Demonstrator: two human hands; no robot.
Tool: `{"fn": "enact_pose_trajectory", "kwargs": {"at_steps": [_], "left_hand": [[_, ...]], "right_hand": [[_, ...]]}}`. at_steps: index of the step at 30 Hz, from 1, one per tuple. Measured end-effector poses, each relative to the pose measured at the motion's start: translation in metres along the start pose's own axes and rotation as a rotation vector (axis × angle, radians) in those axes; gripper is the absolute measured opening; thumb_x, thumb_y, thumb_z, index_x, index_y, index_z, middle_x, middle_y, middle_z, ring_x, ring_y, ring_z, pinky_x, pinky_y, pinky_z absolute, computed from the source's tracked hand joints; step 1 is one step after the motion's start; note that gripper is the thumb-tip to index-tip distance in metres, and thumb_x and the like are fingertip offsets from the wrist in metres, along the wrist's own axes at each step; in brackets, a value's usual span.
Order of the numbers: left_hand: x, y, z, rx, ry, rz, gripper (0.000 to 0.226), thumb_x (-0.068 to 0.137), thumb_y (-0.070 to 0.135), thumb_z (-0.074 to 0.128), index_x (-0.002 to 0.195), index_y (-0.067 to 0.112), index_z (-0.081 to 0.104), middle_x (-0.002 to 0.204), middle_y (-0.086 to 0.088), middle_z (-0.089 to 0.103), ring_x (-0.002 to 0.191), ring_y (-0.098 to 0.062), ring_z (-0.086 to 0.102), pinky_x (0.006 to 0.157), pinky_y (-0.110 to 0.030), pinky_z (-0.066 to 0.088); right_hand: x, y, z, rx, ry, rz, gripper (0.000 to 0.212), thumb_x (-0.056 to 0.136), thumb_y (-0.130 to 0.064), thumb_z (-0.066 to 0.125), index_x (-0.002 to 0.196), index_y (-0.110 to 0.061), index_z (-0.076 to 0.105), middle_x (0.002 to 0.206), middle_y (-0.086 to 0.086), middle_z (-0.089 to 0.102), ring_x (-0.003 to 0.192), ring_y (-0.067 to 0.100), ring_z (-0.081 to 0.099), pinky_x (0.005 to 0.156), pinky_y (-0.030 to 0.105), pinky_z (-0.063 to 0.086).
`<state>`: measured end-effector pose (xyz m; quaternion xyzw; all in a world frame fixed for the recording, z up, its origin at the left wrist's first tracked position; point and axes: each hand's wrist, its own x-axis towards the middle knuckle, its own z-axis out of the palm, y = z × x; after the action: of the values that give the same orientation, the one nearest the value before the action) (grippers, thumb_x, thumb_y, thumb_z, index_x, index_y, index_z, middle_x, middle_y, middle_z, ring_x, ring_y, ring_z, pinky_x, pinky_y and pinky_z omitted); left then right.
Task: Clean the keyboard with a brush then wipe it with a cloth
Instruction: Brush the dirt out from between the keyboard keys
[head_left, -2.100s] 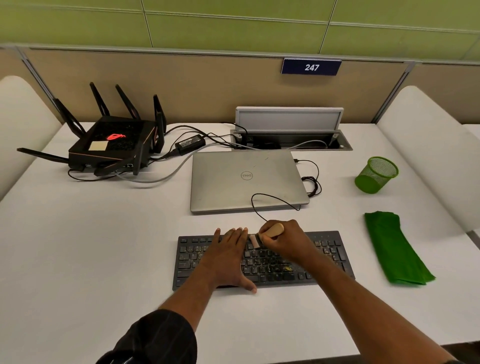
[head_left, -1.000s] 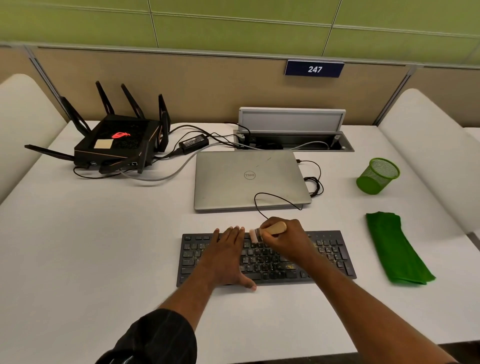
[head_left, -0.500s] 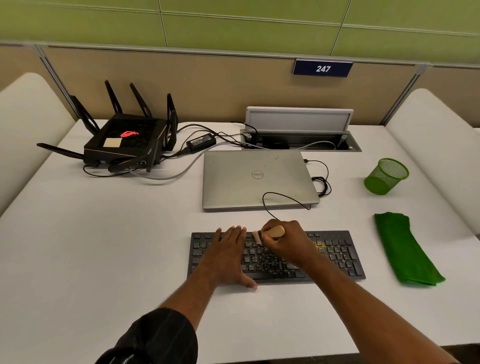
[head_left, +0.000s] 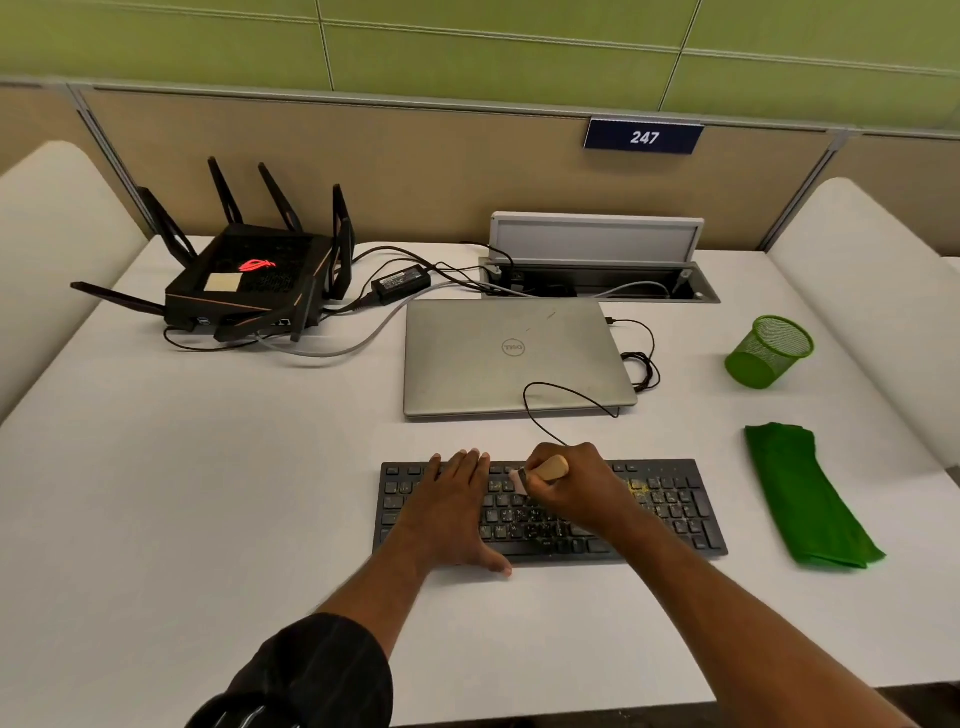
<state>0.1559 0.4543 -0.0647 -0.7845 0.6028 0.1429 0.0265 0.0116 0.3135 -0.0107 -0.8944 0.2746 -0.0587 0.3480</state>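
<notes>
A black keyboard (head_left: 670, 512) lies on the white desk near the front, with yellowish crumbs on its keys. My left hand (head_left: 452, 512) lies flat on the keyboard's left half, fingers straight, thumb at the front edge. My right hand (head_left: 571, 488) grips a small brush (head_left: 545, 470) with a wooden handle. Its pale bristles touch the upper middle keys. A folded green cloth (head_left: 800, 493) lies on the desk to the right of the keyboard.
A closed silver laptop (head_left: 509, 358) sits just behind the keyboard, a thin black cable looping over it. At the back left stands a black router (head_left: 249, 286) with antennas and cables. A green mesh cup (head_left: 769, 351) stands at the right. Cable tray (head_left: 597, 286) at back centre.
The brush has shifted only slightly along the upper keys. My left hand stays flat in place. The view has drifted a little, so everything sits further right in frame.
</notes>
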Motion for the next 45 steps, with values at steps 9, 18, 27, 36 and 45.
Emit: {"fn": "enact_pose_trajectory", "kwargs": {"at_steps": [9, 18, 27, 36, 45], "left_hand": [[-0.003, -0.002, 0.0, -0.008, 0.017, -0.011, 0.141, 0.063, 0.093, 0.06, 0.161, 0.011, -0.001, 0.17, -0.009, 0.004, 0.157, -0.025, 0.001, 0.126, -0.05, 0.004], [-0.003, -0.003, 0.002, -0.014, 0.016, -0.023, 0.142, 0.064, 0.093, 0.06, 0.161, 0.01, -0.003, 0.17, -0.01, 0.001, 0.157, -0.025, -0.001, 0.127, -0.05, 0.002], [-0.006, -0.006, 0.002, -0.016, 0.003, -0.033, 0.142, 0.064, 0.093, 0.059, 0.161, 0.01, -0.005, 0.17, -0.01, 0.0, 0.157, -0.026, -0.002, 0.126, -0.05, 0.002], [-0.007, -0.008, 0.005, -0.01, 0.024, -0.036, 0.144, 0.062, 0.095, 0.056, 0.161, 0.01, -0.003, 0.17, -0.011, 0.001, 0.157, -0.026, -0.001, 0.126, -0.05, 0.001], [-0.01, -0.01, 0.001, -0.005, 0.029, -0.028, 0.14, 0.063, 0.093, 0.06, 0.161, 0.01, 0.002, 0.17, -0.01, 0.005, 0.157, -0.025, 0.001, 0.126, -0.052, 0.002]], "right_hand": [[0.006, -0.008, 0.01, 0.105, 0.072, -0.001, 0.008, 0.088, -0.022, 0.065, 0.089, -0.02, 0.073, 0.079, -0.009, 0.071, 0.068, 0.006, 0.064, 0.057, 0.019, 0.048], [0.005, -0.013, 0.012, 0.079, 0.042, 0.009, 0.006, 0.087, -0.018, 0.066, 0.086, -0.017, 0.072, 0.076, -0.007, 0.07, 0.063, 0.007, 0.061, 0.054, 0.015, 0.045], [0.004, -0.012, 0.017, 0.08, 0.038, 0.038, 0.005, 0.089, -0.02, 0.066, 0.088, -0.019, 0.071, 0.077, -0.006, 0.07, 0.066, 0.009, 0.063, 0.055, 0.017, 0.047], [0.005, -0.016, 0.017, 0.093, 0.025, 0.037, 0.006, 0.09, -0.02, 0.066, 0.089, -0.017, 0.07, 0.075, -0.005, 0.07, 0.062, 0.006, 0.061, 0.052, 0.015, 0.044], [0.01, -0.022, 0.018, 0.096, 0.062, 0.002, 0.007, 0.09, -0.02, 0.064, 0.093, -0.018, 0.071, 0.08, -0.007, 0.071, 0.067, 0.007, 0.063, 0.057, 0.022, 0.048]]}}
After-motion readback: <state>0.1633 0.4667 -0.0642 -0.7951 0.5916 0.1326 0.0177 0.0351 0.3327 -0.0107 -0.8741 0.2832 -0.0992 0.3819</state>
